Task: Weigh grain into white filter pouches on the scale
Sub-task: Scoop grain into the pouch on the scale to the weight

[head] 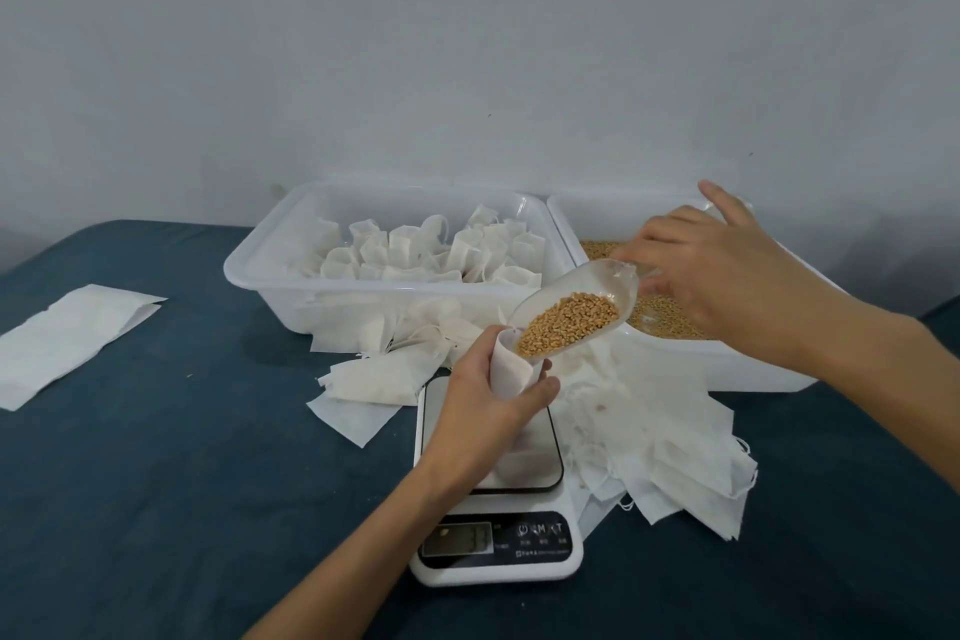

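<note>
White pouch: an open filter pouch (511, 369) is standing in the left hand (488, 411), just above the steel platter of the scale (496, 494); whether its bottom is touching the platter is hidden by the hand.
Left hand grip: the fingers are curling round the pouch's side with the thumb (537, 392) pressing its front, so the mouth is gaping toward the scoop.
Right hand grip: the right hand (727, 270) is holding the clear scoop (576, 309) by its handle; thumb and first fingers are pinching it while the little finger is sticking out, straight, over the grain tub (727, 359).
Grain: a heap of golden grain (569, 325) is lying in the tilted scoop, its front edge sitting right at the pouch's rim.
Spill risk: the scoop's lip is looking wider than the pouch mouth, so a fast tip could be sending kernels over the rim onto the platter or the loose empty pouches (665, 447) beside it.
Weighing risk: the left hand is likely bearing on the pouch, and the display (457, 538) is too blurred to read, so the figure may be reading false until the hand lets go.
Overfill risk: the heap seems large for one pouch; pouring all of it may be overshooting.
Filled pouches: those are standing in the left tub (260, 270).
</note>
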Action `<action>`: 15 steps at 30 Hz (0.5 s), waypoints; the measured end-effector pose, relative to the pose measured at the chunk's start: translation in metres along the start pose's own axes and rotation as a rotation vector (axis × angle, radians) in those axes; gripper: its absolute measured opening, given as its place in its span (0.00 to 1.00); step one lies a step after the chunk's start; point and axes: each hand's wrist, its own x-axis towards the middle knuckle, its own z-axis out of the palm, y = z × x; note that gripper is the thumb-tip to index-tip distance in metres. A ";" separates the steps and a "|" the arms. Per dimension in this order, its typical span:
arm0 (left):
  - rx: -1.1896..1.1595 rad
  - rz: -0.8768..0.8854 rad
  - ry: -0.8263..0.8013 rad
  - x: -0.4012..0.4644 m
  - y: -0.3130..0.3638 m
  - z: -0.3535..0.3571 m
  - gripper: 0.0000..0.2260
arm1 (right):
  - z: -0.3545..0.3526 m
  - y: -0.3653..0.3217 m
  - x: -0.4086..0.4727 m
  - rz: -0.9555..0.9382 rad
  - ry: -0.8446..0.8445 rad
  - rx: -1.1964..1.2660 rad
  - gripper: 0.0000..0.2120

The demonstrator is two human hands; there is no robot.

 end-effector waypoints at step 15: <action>0.017 0.003 0.011 0.001 -0.002 -0.001 0.13 | 0.010 0.001 0.005 -0.057 0.155 -0.004 0.17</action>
